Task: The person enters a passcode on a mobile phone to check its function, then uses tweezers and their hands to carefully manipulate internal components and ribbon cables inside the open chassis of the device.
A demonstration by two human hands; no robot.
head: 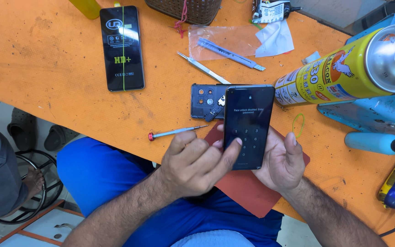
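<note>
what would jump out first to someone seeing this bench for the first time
First, the lit smartphone at centre, cradled in the right hand while the left hand touches its keypad screen with the index finger. Next, the big yellow spray can lying on its side at upper right on the bright orange table. A packaged screen protector lies flat at upper left, and a red-capped screwdriver rests just left of the hands.

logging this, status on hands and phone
Right hand cradles lit phone. Left hand index finger on its keypad. Screwdriver beside, nothing blocking.
</note>
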